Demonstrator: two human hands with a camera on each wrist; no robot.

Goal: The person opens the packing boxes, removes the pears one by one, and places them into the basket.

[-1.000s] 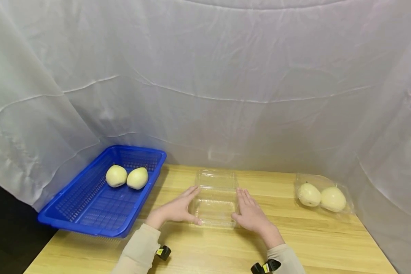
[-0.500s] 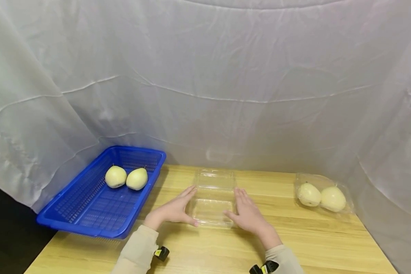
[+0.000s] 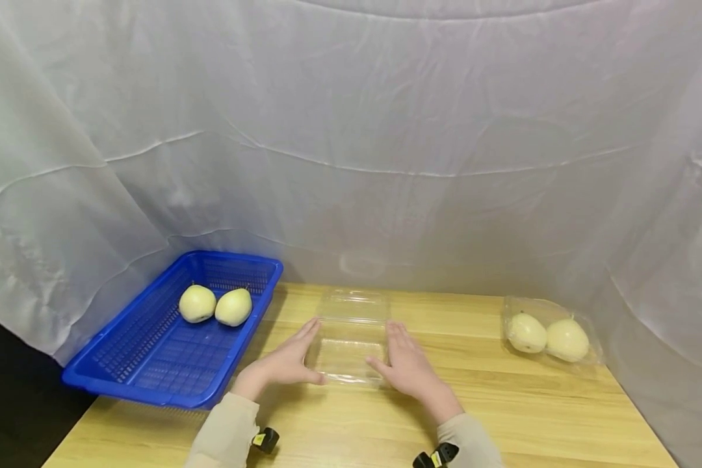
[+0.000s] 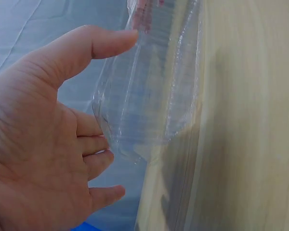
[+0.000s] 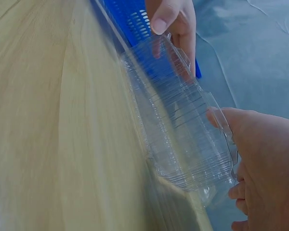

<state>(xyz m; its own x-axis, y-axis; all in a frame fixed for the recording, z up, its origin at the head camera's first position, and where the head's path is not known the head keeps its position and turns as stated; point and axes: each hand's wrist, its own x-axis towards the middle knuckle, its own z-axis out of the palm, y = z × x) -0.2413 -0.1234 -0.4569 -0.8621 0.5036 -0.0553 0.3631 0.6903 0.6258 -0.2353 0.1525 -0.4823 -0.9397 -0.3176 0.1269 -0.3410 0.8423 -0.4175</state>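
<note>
A clear plastic clamshell container (image 3: 351,357) stands on the table with its lid (image 3: 355,307) folded back toward the curtain. Along its left side is my left hand (image 3: 286,359), fingers extended and thumb near the front corner. The left wrist view shows that thumb (image 4: 113,44) overlapping the clear wall; whether it touches cannot be made out. My right hand (image 3: 411,365) lies against the right side with fingers straight. Its thumb (image 5: 224,118) reaches over the rim in the right wrist view. No fruit shows inside this container.
A blue plastic basket (image 3: 175,398) stands at the left with two pale yellow pears (image 3: 197,303) inside. At the right, a clear container (image 3: 592,348) holds two more pears (image 3: 567,340). A grey curtain (image 3: 351,214) rises behind the wooden table (image 3: 503,403).
The container has slid a little to the left, both hands moving along with it. My right thumb has come inward over the container. Basket and packed pears stay put.
</note>
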